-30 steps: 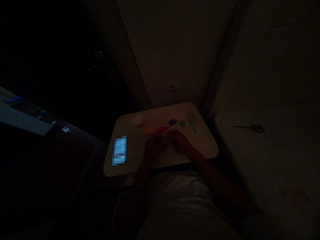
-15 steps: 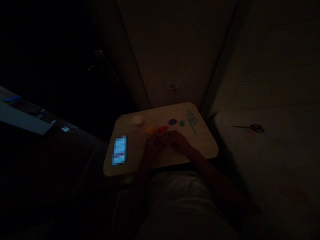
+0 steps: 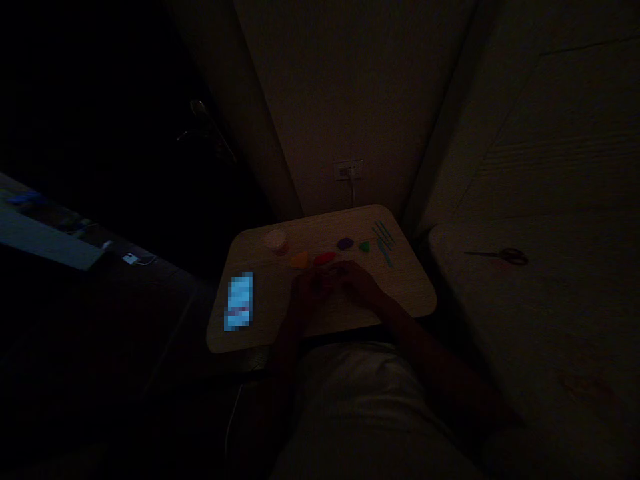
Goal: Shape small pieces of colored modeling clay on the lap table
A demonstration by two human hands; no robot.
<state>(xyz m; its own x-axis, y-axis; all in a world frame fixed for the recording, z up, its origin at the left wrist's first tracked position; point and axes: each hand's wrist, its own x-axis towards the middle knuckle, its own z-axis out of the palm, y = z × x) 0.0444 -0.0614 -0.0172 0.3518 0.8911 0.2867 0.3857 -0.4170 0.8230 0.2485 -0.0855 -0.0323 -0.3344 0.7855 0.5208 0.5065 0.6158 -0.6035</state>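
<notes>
In the dim light my left hand point(image 3: 311, 287) and my right hand point(image 3: 353, 277) meet over the front half of a small wooden table point(image 3: 270, 320). The fingers of both are curled in toward each other; whatever they pinch is too dark to make out. Just beyond the fingertips lies a red lump that looks like modelling clay point(image 3: 325, 258). An orange lump point(image 3: 300, 260) is to its left. Farther back on the right are a purple lump point(image 3: 345, 244) and a smaller green one point(image 3: 365, 247).
Several thin teal sticks or tools point(image 3: 384, 235) lie at the table's back right. A pale round tub point(image 3: 276, 242) stands at the back left, and a lit phone point(image 3: 239, 301) near the left edge. Scissors point(image 3: 510, 256) rest on a pale surface point(image 3: 550, 320) to the right.
</notes>
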